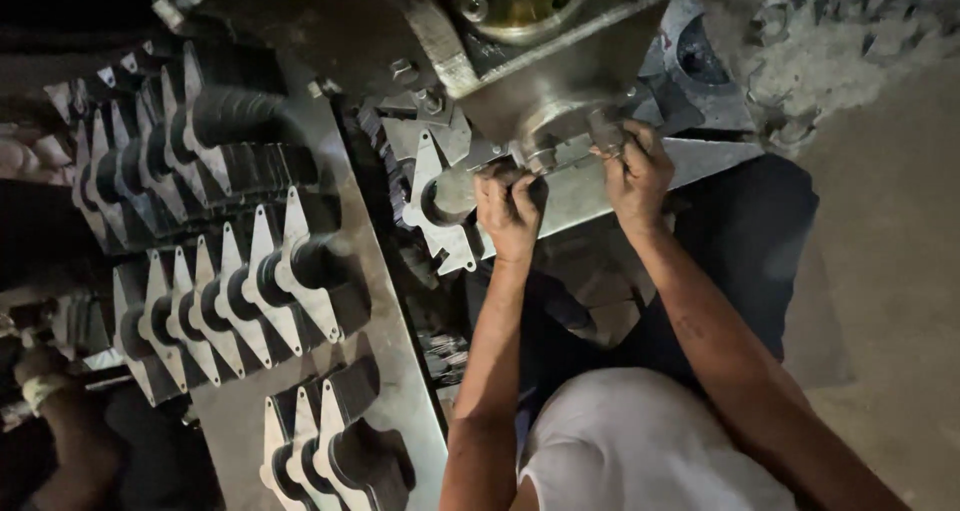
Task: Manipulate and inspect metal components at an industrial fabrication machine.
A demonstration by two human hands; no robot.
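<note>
Head view, looking down. Left hand (508, 209) curled into a fist around a dark handle or bar just under the press head (545, 81), fingers closed tight on it. Right hand (635, 166) pinched shut on a small metal piece at the lower edge of the same head, beside a bolt; what exactly sits between the fingertips, too dark to tell. Flat steel stamping (440, 206) lying right at the left hand, touching the machine's bed — pointed at both ends, with a round cut-out in the middle.

Likely trouble from here: both hands right at the tooling, so a slip of the handle could catch the right fingertips against the head. Sharp sheared edges on the stamping — bare skin, no gloves, an easy cut. Dim light, oily metal, poor grip probable.

Materials and shapes: press head of grey cast metal, grimy, with a brassy disc on top. Rows of identical stampings (255, 281) stacked on edge along a bare steel plate (400, 391) to the left, thin, dull silver, edges catching light. Rough concrete floor (890, 231) at right. White cloth on the lap below. Another person's hand (40, 376) at far left, well apart.
</note>
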